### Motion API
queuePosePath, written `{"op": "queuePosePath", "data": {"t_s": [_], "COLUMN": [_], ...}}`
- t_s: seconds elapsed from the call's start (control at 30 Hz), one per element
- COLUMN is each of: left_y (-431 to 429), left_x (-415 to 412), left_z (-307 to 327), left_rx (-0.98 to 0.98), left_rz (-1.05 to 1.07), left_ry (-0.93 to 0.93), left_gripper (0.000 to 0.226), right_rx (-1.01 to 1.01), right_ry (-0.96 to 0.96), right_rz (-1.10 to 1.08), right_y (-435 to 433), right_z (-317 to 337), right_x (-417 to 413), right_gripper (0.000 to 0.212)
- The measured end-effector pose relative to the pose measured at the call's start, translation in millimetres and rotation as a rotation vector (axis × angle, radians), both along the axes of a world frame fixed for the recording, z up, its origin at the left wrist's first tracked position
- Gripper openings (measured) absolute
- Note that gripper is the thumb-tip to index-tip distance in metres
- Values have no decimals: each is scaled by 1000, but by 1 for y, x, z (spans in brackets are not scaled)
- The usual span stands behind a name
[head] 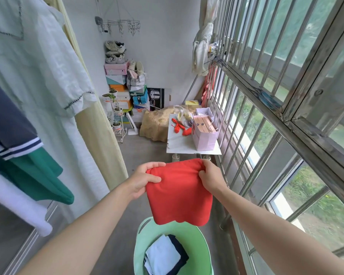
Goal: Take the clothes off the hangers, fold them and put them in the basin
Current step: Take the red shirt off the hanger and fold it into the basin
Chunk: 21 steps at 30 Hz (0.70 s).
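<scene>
Fingers of left hand point(145, 180) and right hand point(211, 176) pinch the 2 top corners of the folded red cotton garment point(179, 193), which hangs flat w/ its long axis vertical, directly over the pale green plastic basin point(140, 253) already holding folded navy & white clothes point(164, 255); next move looks like straight down, both hands about equally near
</scene>
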<state>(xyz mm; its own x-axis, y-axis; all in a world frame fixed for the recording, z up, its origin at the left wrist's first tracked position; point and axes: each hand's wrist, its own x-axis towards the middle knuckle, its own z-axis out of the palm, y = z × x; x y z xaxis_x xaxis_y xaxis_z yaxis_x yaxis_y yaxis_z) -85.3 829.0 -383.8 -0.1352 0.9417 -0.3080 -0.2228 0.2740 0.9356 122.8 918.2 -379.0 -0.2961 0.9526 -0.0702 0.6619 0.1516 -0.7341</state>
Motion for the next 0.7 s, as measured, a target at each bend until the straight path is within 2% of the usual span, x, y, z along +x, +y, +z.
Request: {"op": "queuePosePath", "data": {"t_s": [0.07,0.23,0.33,0.4,0.57,0.63,0.7], "left_y": [4,8,8,8,4,1,-3], "left_x": [1,1,2,4,7,6,3], "left_z": [1,-1,2,5,11,11,8], "left_rx": [-3,-68,-70,-69,-67,-80,-101], "left_rz": [22,57,78,75,4,-34,-45], "left_ry": [4,21,21,24,-9,-43,-105], "left_gripper": [53,62,62,63,68,66,64], "right_rx": [9,16,178,288,454,482,497], "right_ry": [13,-94,-239,-347,-483,-550,-580], "right_rz": [-9,168,373,444,378,396,422], "right_y": [0,-4,-8,-10,-12,-11,-10], "right_z": [1,8,4,-2,-5,-5,-8], "right_x": [0,-2,-5,-7,-10,-11,-12], "right_gripper": [54,64,89,99,93,83,62]}}
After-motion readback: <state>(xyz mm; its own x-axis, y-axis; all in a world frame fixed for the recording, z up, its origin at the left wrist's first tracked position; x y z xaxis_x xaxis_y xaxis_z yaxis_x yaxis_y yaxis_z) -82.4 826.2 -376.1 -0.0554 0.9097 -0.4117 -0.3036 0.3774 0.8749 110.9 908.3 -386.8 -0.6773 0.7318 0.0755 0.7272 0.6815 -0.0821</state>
